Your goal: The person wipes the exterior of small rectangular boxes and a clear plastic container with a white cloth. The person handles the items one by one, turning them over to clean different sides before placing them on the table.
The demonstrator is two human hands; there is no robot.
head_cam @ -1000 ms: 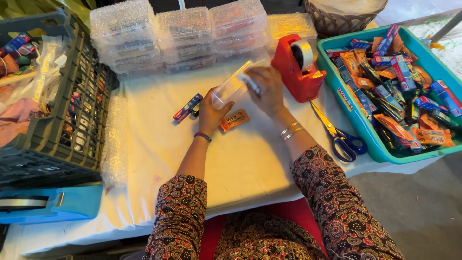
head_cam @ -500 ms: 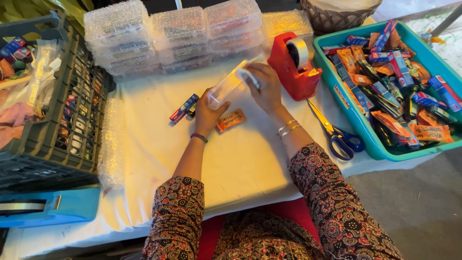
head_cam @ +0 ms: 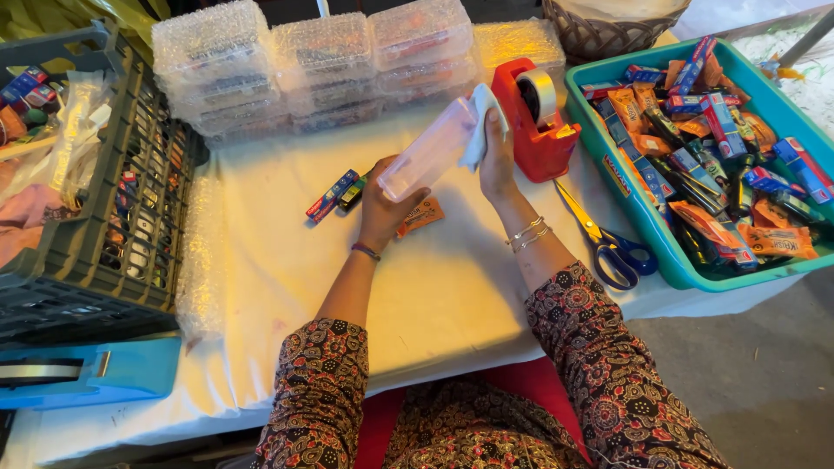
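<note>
Both hands hold a clear box (head_cam: 427,149) above the white table (head_cam: 287,295), tilted, its far end raised toward the red tape dispenser (head_cam: 534,122). The left hand (head_cam: 387,204) grips the near, lower end. The right hand (head_cam: 497,156) is closed on the far end, fingers pressing a white wrap (head_cam: 480,122) against the box.

On the table just left of the left hand lie three small packets (head_cam: 334,195); an orange packet (head_cam: 423,215) lies just beside its wrist. Blue-handled scissors (head_cam: 608,239) lie between the right forearm and the teal tray (head_cam: 673,269), which is full of packets. Bubble-wrapped boxes (head_cam: 313,65) are stacked along the far edge. A dark crate (head_cam: 95,252) stands at left, with a blue dispenser (head_cam: 87,373) near it.
</note>
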